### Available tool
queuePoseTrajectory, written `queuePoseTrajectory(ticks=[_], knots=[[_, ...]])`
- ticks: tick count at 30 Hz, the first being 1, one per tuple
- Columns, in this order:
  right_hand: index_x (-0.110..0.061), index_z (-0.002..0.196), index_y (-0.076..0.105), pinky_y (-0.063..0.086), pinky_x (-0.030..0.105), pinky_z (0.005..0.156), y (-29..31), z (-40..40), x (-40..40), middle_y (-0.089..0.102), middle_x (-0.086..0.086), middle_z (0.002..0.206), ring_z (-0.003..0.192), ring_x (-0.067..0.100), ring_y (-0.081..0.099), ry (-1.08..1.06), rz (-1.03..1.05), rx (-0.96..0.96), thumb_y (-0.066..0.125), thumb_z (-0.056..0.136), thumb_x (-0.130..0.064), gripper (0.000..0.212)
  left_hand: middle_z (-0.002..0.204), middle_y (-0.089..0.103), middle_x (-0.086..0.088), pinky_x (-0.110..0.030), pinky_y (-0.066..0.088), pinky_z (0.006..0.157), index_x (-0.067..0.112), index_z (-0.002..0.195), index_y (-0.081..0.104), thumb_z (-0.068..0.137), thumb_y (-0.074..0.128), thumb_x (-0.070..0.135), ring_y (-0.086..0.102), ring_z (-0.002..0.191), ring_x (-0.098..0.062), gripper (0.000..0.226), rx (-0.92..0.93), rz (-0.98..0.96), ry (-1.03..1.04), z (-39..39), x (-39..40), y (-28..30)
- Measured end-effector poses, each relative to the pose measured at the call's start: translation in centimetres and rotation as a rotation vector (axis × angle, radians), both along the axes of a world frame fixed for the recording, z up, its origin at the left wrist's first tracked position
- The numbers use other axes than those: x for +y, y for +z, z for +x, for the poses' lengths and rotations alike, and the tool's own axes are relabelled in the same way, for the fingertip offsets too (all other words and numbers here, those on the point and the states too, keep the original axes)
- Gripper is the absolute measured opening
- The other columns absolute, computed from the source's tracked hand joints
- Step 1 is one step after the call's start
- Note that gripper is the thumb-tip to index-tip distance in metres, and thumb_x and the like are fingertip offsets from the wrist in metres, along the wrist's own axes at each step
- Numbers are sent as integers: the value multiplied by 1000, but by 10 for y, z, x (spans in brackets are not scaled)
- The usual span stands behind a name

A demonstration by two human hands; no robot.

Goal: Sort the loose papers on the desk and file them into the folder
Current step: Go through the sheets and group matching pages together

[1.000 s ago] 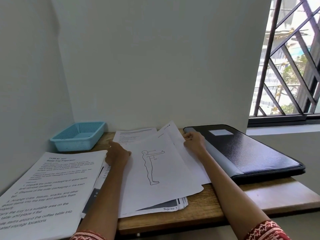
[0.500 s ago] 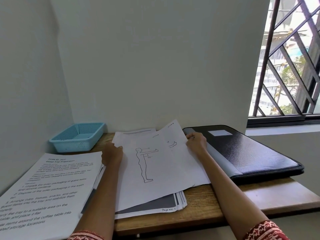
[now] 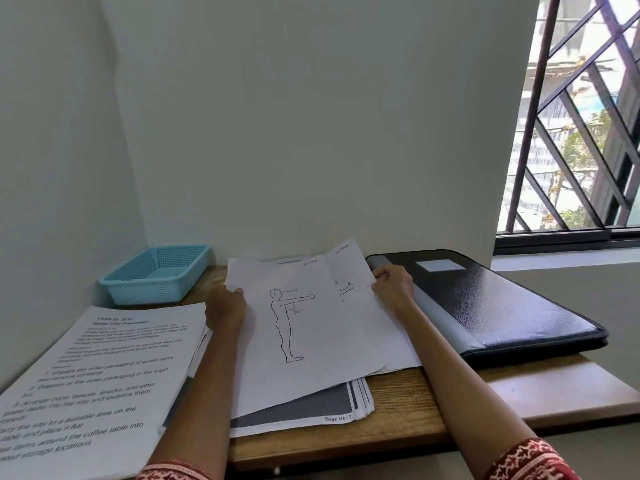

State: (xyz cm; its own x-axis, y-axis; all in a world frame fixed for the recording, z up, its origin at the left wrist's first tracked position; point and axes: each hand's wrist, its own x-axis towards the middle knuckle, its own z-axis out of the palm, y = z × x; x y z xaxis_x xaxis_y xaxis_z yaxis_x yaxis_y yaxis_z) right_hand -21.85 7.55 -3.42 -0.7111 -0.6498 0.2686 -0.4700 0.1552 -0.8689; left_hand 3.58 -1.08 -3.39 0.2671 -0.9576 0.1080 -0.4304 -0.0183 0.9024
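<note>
Now both hands' grip pinching figure sheet [image 3: 304, 327], left hand [image 3: 225, 306], right hand [image 3: 393, 289]

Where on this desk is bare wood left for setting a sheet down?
Bare desk shows along the near edge, between the grey-printed stack and the black folder. A narrow strip lies behind, beside the blue basket. The left side and the middle are crowded with papers.

You see a grained wooden desk [image 3: 398, 407], matt white paper sheets [image 3: 311, 341], a pebbled, faintly glossy black folder [image 3: 502, 306], and a perforated blue plastic basket [image 3: 156, 278].
</note>
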Motion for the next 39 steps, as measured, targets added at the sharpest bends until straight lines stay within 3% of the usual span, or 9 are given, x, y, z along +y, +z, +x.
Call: queuePoseTrajectory(ticks=[4,8,11,14,17,19,24,32,39], knots=[[-15,80,64,50,26,70,4,3,3,62,3,86,79,20,59,28,-10,-59,53,79,7,24,129,55,-19,-41,40,95,1,127,51,96,50,18,50,118,-38,36,43,0,-12,1,-1,0],[-11,83,62,52,26,64,15,14,9,64,8,83,74,20,60,339,-60,-361,56,85,9,21,130,55,-12,-36,40,99,6,128,51,92,56,24,52,118,-32,40,317,27,-115,3,-4,-3],[-7,82,62,51,23,60,16,27,10,65,10,79,69,19,60,513,-21,-354,52,89,9,20,136,50,-8,-40,39,104,8,132,45,83,69,23,51,120,-29,56,464,110,-162,2,-12,-5],[-7,79,61,50,21,51,11,26,7,63,4,71,56,13,55,457,-23,-277,58,92,-8,13,136,49,-13,-39,39,104,1,131,46,85,66,13,48,122,-32,51,370,127,-119,5,-8,-2],[-10,83,64,49,33,70,6,6,4,62,-1,78,74,18,59,163,106,171,61,88,-16,8,135,49,-20,-39,39,99,0,134,44,89,59,10,47,122,-37,48,120,73,-50,9,0,2],[-8,95,64,43,31,73,2,3,3,63,0,90,87,18,58,145,243,296,69,83,-26,22,134,50,-20,-40,39,98,4,137,42,89,58,7,47,122,-38,50,49,32,-47,11,3,3],[-10,107,61,45,28,77,-6,6,-2,56,-5,97,97,15,57,214,294,274,81,72,-29,44,131,52,-19,-39,39,96,5,134,45,88,56,4,48,120,-38,47,22,3,-45,11,6,3],[-5,92,67,50,36,76,-5,2,-3,68,4,89,84,20,62,192,257,174,84,67,-19,33,131,52,-20,-40,40,95,3,134,45,89,55,3,49,119,-38,46,23,15,-49,10,7,4],[-7,81,68,49,33,74,-2,3,-1,58,-3,70,70,13,54,178,254,136,82,70,-16,20,129,53,-20,-41,40,95,3,130,48,89,52,2,49,118,-39,41,41,0,-48,9,6,3]])
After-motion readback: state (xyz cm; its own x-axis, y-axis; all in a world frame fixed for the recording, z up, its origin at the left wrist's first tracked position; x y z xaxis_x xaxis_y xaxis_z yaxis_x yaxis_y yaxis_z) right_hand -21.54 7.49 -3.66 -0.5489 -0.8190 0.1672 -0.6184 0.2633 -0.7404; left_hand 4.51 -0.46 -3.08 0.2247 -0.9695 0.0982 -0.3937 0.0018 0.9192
